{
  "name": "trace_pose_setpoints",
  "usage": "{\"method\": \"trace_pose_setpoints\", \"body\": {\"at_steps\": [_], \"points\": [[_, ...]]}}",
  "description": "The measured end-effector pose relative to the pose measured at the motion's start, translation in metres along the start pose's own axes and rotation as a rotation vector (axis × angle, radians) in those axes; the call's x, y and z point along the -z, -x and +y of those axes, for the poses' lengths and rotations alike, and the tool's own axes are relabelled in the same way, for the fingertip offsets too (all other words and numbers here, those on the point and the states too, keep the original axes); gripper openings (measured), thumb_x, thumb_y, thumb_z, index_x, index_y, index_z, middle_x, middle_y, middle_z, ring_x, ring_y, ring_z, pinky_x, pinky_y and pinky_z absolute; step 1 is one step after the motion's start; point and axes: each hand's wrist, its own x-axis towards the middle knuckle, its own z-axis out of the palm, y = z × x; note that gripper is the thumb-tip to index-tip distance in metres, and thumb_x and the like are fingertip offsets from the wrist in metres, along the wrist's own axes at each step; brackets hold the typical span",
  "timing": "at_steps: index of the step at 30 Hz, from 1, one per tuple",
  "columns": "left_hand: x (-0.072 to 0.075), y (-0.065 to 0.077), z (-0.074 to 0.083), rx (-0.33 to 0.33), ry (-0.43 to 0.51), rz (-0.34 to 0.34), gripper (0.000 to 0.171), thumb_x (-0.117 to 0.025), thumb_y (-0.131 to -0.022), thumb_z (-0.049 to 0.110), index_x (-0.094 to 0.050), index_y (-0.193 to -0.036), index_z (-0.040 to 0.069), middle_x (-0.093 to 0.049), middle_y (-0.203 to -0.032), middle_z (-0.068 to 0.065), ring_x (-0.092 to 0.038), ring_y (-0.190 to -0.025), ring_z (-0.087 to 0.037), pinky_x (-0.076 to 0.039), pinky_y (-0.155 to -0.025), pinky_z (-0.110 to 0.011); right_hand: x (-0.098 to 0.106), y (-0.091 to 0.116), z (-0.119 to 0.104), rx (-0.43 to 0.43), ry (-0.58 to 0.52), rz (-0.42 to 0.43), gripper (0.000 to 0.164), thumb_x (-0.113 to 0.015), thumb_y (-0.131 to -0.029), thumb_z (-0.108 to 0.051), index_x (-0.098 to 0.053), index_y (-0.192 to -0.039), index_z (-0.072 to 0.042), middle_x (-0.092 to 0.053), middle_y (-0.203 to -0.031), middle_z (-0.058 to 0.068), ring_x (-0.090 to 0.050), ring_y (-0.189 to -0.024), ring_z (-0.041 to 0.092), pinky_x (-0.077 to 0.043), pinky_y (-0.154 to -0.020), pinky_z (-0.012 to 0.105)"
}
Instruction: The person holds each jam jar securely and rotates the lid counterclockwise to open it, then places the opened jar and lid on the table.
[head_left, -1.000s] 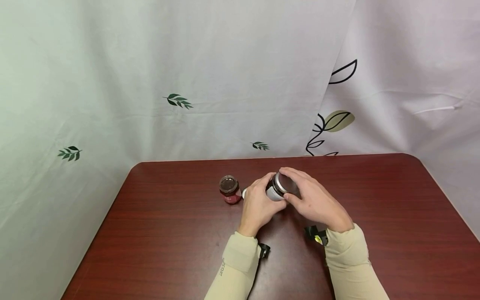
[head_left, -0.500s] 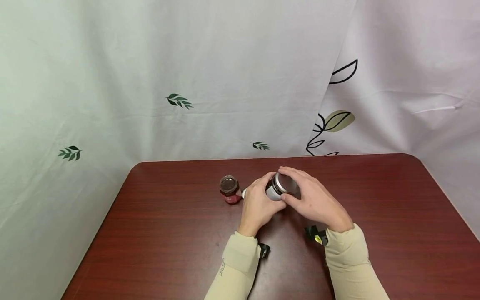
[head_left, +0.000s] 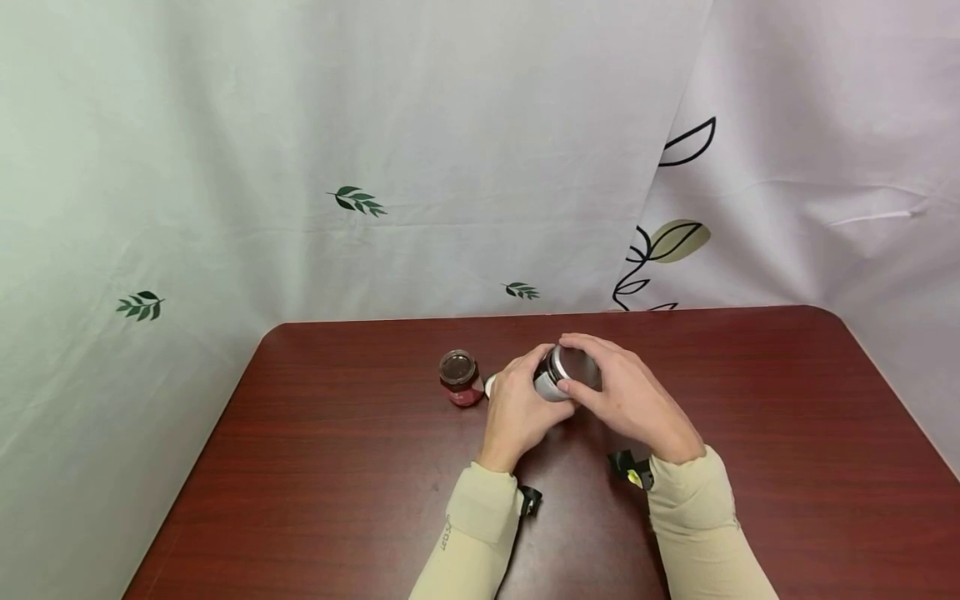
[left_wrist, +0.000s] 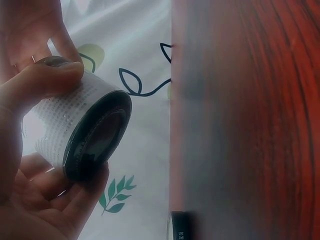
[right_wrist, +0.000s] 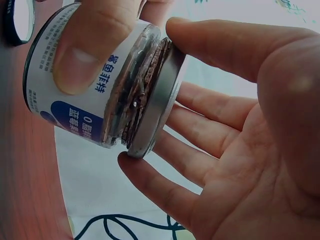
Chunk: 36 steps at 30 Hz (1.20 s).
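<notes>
A glass jar (right_wrist: pixel 75 117) with a white and blue label and dark contents is held tilted above the table. My left hand (head_left: pixel 517 412) grips its body, thumb across the label in the right wrist view. Its dark base (left_wrist: pixel 97 135) faces the left wrist camera. My right hand (head_left: pixel 633 400) holds the silver metal lid (right_wrist: pixel 159 97), with thumb and fingertips spread around its rim. Glass threads show between the lid and the jar's shoulder. In the head view, my left hand hides part of the jar.
A small red jar (head_left: pixel 461 379) with a dark top stands on the dark red table (head_left: pixel 360 467), left of my hands. A white object (head_left: pixel 490 386) peeks out behind my left hand. White cloth (head_left: pixel 450 167) with leaf prints hangs beyond the table's back edge.
My right thumb has shifted slightly up and left along the lid's rim. The left hand and the jar stay almost in place.
</notes>
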Motion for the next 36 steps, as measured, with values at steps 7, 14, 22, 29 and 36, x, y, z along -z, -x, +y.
{"method": "trace_pose_setpoints", "body": {"at_steps": [7, 14, 22, 29, 36], "points": [[-0.0005, -0.0003, 0.0004, 0.005, 0.001, -0.008, 0.069, -0.084, -0.07, 0.029, -0.063, -0.134, 0.016, -0.069, -0.122, -0.001, -0.065, -0.106, -0.016, -0.049, -0.09, -0.043, 0.0006, -0.0002, 0.0005, 0.014, -0.001, -0.001, 0.054, -0.077, -0.088, -0.017, -0.058, -0.137, -0.005, -0.058, -0.14, 0.009, -0.053, -0.13, 0.026, -0.04, -0.107, 0.046], [-0.001, -0.0003, 0.0009, 0.007, -0.006, -0.006, 0.07, -0.085, -0.069, 0.029, -0.064, -0.133, 0.015, -0.069, -0.122, -0.002, -0.065, -0.107, -0.017, -0.048, -0.092, -0.043, 0.0018, -0.0004, 0.0003, 0.012, -0.009, 0.0, 0.054, -0.076, -0.087, -0.015, -0.058, -0.137, -0.005, -0.058, -0.141, 0.009, -0.053, -0.131, 0.026, -0.039, -0.107, 0.045], [-0.0008, -0.0001, 0.0018, 0.011, -0.007, -0.015, 0.07, -0.085, -0.069, 0.029, -0.063, -0.134, 0.015, -0.069, -0.123, -0.002, -0.065, -0.108, -0.017, -0.049, -0.092, -0.044, 0.0007, 0.0002, 0.0013, 0.012, -0.02, 0.016, 0.052, -0.075, -0.086, -0.014, -0.06, -0.135, -0.005, -0.059, -0.138, 0.009, -0.054, -0.129, 0.026, -0.041, -0.106, 0.045], [-0.0009, -0.0006, 0.0018, 0.004, -0.004, -0.016, 0.069, -0.085, -0.069, 0.029, -0.064, -0.133, 0.015, -0.069, -0.12, -0.002, -0.065, -0.105, -0.017, -0.05, -0.089, -0.041, 0.0006, -0.0001, 0.0013, 0.014, -0.028, 0.021, 0.051, -0.074, -0.085, -0.013, -0.06, -0.134, -0.005, -0.06, -0.136, 0.009, -0.055, -0.127, 0.026, -0.042, -0.105, 0.045], [-0.0012, -0.0008, 0.0017, 0.005, 0.0, -0.021, 0.069, -0.084, -0.07, 0.03, -0.063, -0.134, 0.015, -0.069, -0.121, -0.002, -0.064, -0.106, -0.016, -0.05, -0.089, -0.04, 0.0009, -0.0001, 0.0015, 0.018, -0.03, 0.023, 0.051, -0.074, -0.085, -0.012, -0.06, -0.133, -0.006, -0.061, -0.135, 0.009, -0.056, -0.126, 0.026, -0.042, -0.104, 0.045]]}}
